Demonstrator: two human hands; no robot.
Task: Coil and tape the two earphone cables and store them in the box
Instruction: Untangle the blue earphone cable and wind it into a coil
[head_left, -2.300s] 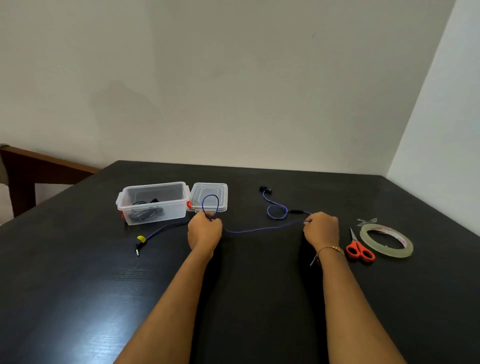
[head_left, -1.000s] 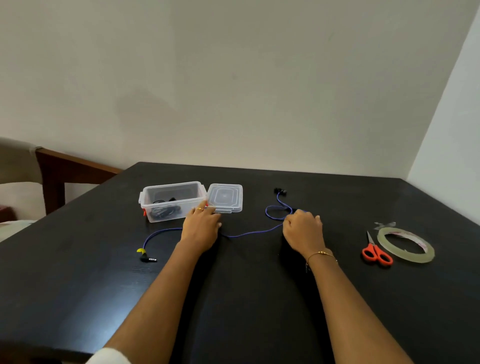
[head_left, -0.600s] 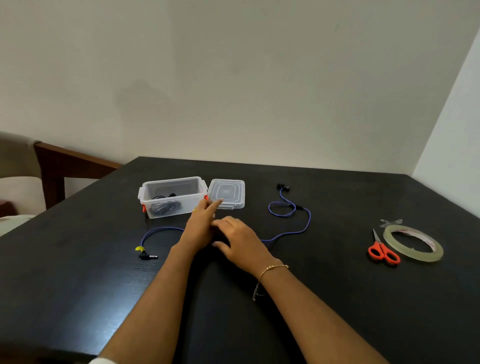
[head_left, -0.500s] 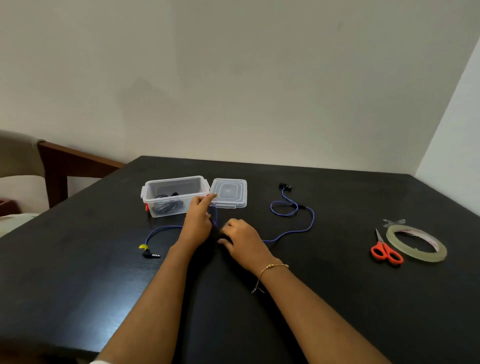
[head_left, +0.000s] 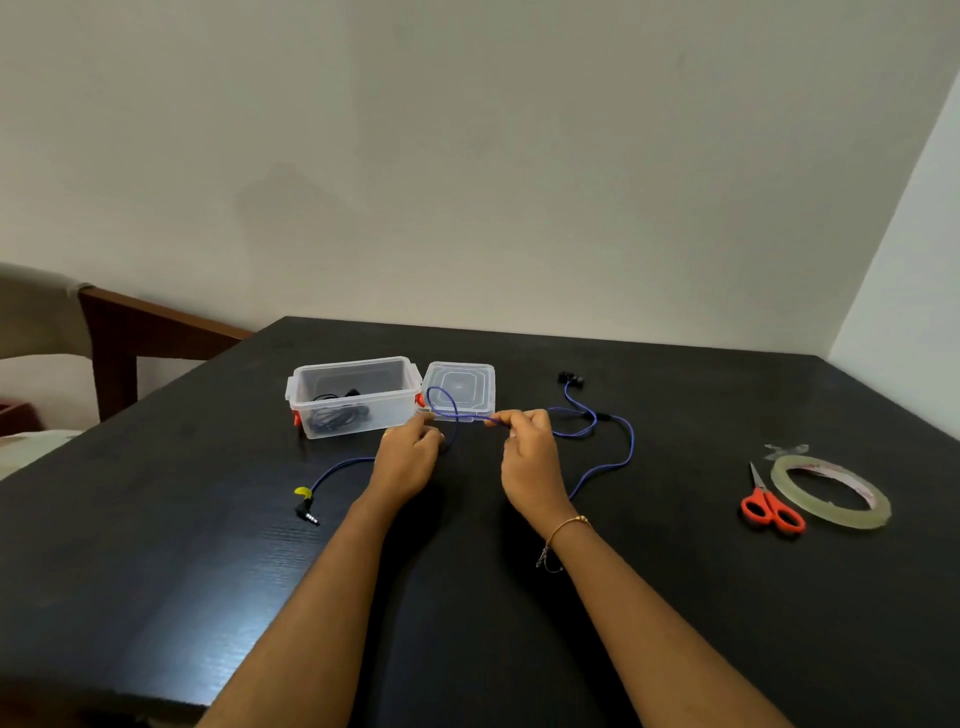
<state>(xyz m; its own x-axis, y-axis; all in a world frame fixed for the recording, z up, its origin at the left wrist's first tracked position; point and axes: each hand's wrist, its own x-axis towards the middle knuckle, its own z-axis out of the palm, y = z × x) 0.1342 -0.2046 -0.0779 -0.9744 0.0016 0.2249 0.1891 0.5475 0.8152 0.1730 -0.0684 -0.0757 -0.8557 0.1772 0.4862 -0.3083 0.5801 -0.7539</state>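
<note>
Between both hands' fingers (head_left: 519, 420), blue cable (head_left: 605, 457) loop.

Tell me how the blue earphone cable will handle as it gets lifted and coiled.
Probably floppy: the blue earphone cable lies in loose curves on the table and arcs between the left hand and right hand. It looks thin and light, so loops may spring open unless pinched. The plug would likely dangle.

no readable text, labels or numbers
</note>
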